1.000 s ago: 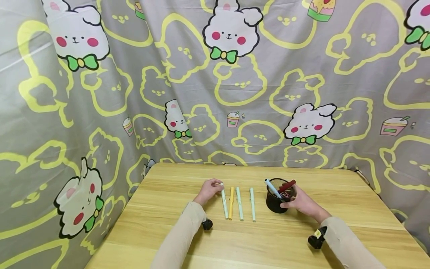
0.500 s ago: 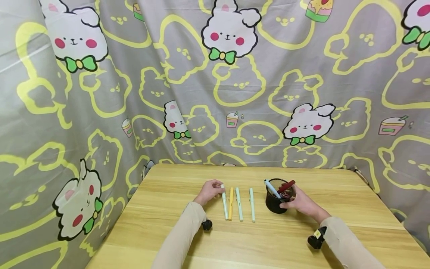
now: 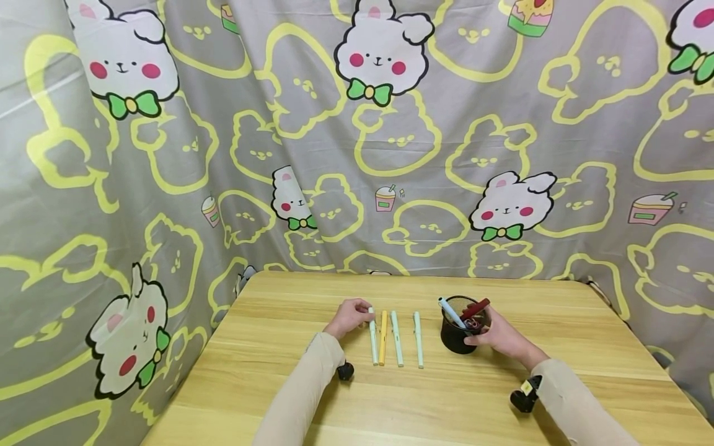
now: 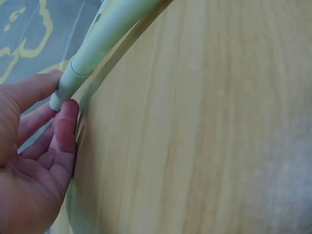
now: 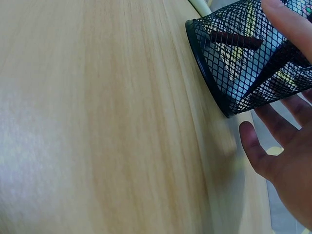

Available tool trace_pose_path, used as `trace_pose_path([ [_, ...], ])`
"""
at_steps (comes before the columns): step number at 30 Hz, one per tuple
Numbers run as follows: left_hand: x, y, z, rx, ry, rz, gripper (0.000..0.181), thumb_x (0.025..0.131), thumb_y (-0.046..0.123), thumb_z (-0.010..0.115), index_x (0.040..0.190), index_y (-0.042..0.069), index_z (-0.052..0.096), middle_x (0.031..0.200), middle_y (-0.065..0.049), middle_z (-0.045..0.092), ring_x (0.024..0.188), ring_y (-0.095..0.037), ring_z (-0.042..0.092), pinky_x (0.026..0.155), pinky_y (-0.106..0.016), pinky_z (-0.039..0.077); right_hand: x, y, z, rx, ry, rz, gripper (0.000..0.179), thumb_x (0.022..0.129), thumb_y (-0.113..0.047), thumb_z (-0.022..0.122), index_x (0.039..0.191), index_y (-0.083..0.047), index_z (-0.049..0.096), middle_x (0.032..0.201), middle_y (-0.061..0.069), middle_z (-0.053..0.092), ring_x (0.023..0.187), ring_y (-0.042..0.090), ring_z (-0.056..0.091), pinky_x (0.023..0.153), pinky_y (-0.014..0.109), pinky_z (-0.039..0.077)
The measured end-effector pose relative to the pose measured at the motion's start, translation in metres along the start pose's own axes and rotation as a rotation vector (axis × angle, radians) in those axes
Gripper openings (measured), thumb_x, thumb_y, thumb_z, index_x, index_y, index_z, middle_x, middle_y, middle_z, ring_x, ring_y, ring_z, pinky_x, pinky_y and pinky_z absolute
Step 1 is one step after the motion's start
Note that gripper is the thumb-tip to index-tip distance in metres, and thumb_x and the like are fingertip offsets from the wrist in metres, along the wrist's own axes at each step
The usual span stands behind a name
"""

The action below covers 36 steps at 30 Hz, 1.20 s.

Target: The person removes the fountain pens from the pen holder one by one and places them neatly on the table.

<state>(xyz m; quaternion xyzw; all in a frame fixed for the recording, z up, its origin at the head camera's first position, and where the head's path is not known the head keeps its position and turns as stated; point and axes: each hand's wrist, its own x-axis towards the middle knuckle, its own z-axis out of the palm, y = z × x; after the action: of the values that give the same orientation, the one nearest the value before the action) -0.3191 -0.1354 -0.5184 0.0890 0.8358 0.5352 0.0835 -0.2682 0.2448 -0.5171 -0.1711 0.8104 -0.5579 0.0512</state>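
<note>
Nearest: bare wood-grain desk. On it, four pens in a row. Pale green pen at left end; its far end is pinched between the left hand's thumb and fingers, gap narrow. Cannot tell whether that end clears the desk. Judged light, stiff, smooth enough to slip; mid-barrel should balance best. Just beside it, yellow pen, then second green pen, third green pen farther off. Right of row: black mesh cup, right hand's fingers curved round its side. Judged light, springy; grip low. Behind: printed curtain.
</note>
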Motion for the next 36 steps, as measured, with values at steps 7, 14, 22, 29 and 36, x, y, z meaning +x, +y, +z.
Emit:
trace_pose_path([
  [7, 0.0, 0.0038, 0.0002, 0.055, 0.0, 0.008, 0.025, 0.084, 0.009, 0.071, 0.105, -0.003, 0.065, 0.087, -0.006, 0.061, 0.07, -0.013, 0.055, 0.059, -0.026, 0.049, 0.0006, 0.0002, 0.0005, -0.027, 0.005, 0.001, 0.079, 0.072, -0.012, 0.083, 0.132, 0.006, 0.036, 0.124, 0.023, 0.052, 0.109, 0.025, 0.054, 0.086, 0.032, 0.046],
  [14, 0.0022, 0.0032, 0.0012, 0.097, 0.002, 0.007, 0.025, 0.084, 0.011, 0.072, 0.104, -0.001, 0.066, 0.086, -0.004, 0.062, 0.071, -0.013, 0.055, 0.059, -0.024, 0.048, 0.0006, 0.0012, 0.0005, -0.015, 0.002, 0.004, 0.08, 0.072, -0.012, 0.083, 0.133, 0.007, 0.035, 0.124, 0.024, 0.051, 0.108, 0.024, 0.055, 0.084, 0.029, 0.047],
  [22, 0.0038, 0.0039, 0.0014, 0.124, 0.001, 0.014, 0.026, 0.083, 0.013, 0.073, 0.104, 0.0, 0.066, 0.087, -0.003, 0.061, 0.073, -0.014, 0.056, 0.06, -0.025, 0.047, 0.0001, 0.0014, 0.0, 0.04, -0.003, -0.017, 0.08, 0.072, -0.007, 0.082, 0.133, 0.009, 0.033, 0.126, 0.027, 0.048, 0.111, 0.034, 0.053, 0.081, 0.026, 0.048],
  [29, 0.0039, 0.0048, 0.0003, 0.178, -0.004, 0.021, 0.025, 0.083, 0.014, 0.073, 0.104, 0.001, 0.067, 0.087, -0.003, 0.062, 0.076, -0.013, 0.055, 0.063, -0.024, 0.046, 0.0004, 0.0007, -0.0005, 0.021, -0.003, -0.018, 0.08, 0.072, -0.007, 0.082, 0.133, 0.009, 0.034, 0.125, 0.026, 0.05, 0.11, 0.033, 0.053, 0.083, 0.028, 0.047],
  [36, 0.0022, 0.0081, -0.0016, 0.207, -0.018, 0.02, 0.023, 0.083, 0.014, 0.073, 0.102, 0.001, 0.068, 0.084, -0.002, 0.061, 0.073, -0.013, 0.053, 0.061, -0.025, 0.044, 0.0008, 0.001, -0.0004, 0.009, -0.005, -0.011, 0.079, 0.072, -0.009, 0.082, 0.133, 0.008, 0.035, 0.125, 0.025, 0.05, 0.109, 0.027, 0.055, 0.083, 0.026, 0.047],
])
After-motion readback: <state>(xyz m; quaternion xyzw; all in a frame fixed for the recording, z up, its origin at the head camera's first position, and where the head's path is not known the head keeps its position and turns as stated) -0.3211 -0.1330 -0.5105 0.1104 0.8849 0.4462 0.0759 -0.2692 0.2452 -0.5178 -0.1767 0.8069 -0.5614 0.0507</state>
